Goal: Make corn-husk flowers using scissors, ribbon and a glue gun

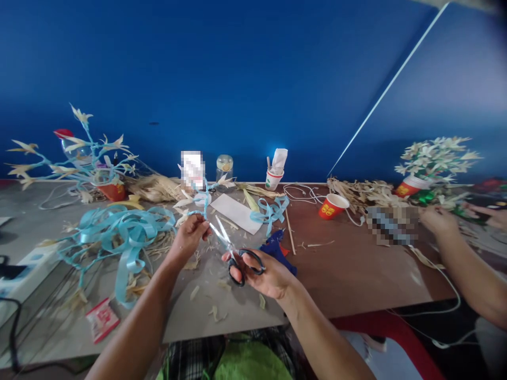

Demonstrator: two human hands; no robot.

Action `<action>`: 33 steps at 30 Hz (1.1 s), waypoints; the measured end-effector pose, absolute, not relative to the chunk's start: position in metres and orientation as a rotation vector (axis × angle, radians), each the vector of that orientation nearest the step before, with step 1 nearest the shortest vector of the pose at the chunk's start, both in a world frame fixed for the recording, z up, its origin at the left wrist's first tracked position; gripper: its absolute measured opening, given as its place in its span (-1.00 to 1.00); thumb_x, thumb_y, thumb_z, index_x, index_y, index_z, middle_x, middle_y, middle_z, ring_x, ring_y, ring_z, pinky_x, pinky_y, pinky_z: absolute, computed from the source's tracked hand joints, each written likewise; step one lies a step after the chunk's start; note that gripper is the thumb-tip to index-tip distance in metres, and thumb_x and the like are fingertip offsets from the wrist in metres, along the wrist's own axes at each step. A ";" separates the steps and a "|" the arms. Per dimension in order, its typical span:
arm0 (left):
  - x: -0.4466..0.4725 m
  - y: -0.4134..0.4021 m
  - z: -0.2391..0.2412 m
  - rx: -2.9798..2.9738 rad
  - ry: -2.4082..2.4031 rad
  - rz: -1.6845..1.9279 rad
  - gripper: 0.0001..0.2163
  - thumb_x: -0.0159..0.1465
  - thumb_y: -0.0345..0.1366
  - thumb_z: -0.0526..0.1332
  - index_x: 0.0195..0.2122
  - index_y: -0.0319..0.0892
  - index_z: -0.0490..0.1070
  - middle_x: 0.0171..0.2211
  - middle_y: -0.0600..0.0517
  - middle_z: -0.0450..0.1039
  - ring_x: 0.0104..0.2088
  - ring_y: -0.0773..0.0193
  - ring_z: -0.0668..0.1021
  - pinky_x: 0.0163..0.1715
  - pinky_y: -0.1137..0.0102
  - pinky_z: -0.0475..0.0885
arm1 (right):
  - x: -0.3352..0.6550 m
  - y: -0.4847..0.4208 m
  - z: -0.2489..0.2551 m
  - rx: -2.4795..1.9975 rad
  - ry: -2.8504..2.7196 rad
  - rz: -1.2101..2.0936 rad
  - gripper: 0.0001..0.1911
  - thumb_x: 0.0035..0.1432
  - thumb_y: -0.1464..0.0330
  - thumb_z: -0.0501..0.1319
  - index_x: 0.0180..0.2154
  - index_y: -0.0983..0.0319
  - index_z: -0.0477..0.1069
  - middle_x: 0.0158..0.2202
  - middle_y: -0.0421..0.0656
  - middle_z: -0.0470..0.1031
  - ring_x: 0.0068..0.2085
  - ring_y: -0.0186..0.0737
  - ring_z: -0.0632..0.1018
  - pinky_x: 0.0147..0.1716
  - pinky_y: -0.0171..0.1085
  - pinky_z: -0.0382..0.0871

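My left hand [192, 234] is closed around the lower stem of a flower branch [206, 198] wrapped in light blue ribbon, with pale husk flowers at its tips. In my right hand [263, 272] is a pair of scissors [229, 245] with black handles, fingers through the loops. The blades are parted and point up and left, close to my left fingertips. Left of my left arm lies a heap of light blue ribbon [130, 227]. Behind the blades a white sheet of card [236, 212] lies flat, and a dark blue cloth piece [273, 245] sits beside the scissors.
A red cup [333, 206] stands right of centre, a white cup with tissue [274, 179] by the wall. Finished blue-stemmed flowers in a red pot [113, 191] stand left. Husk scraps, a red packet [102, 320] and a power strip [29, 274] lie left. Another person's arms [465, 258] are at right.
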State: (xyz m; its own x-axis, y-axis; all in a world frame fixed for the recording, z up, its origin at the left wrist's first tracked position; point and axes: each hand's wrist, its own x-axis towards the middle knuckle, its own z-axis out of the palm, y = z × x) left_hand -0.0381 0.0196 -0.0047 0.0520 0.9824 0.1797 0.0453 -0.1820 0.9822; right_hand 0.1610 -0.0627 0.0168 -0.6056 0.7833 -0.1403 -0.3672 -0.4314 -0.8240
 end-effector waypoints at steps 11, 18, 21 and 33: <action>-0.035 0.017 -0.005 1.529 1.185 1.242 -0.88 0.10 -0.27 0.21 -0.40 -0.21 0.39 -0.60 0.09 0.35 -0.54 0.34 0.40 -0.48 0.43 0.28 | 0.148 -0.062 0.006 -0.862 -0.968 1.972 -0.55 -0.11 0.04 0.31 -0.35 0.31 0.45 -0.60 -0.24 0.33 -0.54 -0.40 0.28 -0.48 -0.36 0.04; -0.032 0.012 -0.004 1.331 1.155 1.293 -0.79 0.05 -0.20 0.28 -0.35 -0.22 0.44 -0.45 0.05 0.42 -0.43 0.32 0.42 -0.35 0.41 0.32 | 0.138 -0.064 0.006 -0.939 -0.967 1.873 -0.59 -0.10 0.04 0.29 -0.39 0.27 0.44 -0.61 -0.23 0.33 -0.56 -0.37 0.25 -0.49 -0.32 -0.01; -0.035 0.014 -0.008 1.246 1.101 1.264 -0.79 0.04 -0.20 0.30 -0.36 -0.22 0.45 -0.38 0.03 0.44 -0.40 0.35 0.42 -0.34 0.43 0.31 | 0.142 -0.065 0.006 -0.944 -1.021 1.831 -0.57 -0.08 0.03 0.27 -0.36 0.27 0.44 -0.61 -0.23 0.33 -0.54 -0.35 0.25 -0.48 -0.31 -0.01; -0.042 0.014 -0.007 0.775 0.747 1.126 -0.88 0.00 -0.39 0.36 -0.47 -0.26 0.43 -0.27 -0.06 0.50 -0.44 0.42 0.46 -0.39 0.50 0.36 | 0.160 -0.056 0.010 -0.883 -1.149 1.854 -0.50 -0.07 0.03 0.27 -0.27 0.34 0.44 -0.61 -0.22 0.33 -0.53 -0.37 0.26 -0.48 -0.33 -0.01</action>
State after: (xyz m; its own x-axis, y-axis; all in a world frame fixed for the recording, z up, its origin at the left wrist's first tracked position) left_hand -0.0417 0.0136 -0.0071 0.2576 0.9582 -0.1243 -0.4873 0.2399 0.8396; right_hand 0.1602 -0.0559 0.0099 -0.4653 0.8710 -0.1577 -0.2462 -0.2985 -0.9221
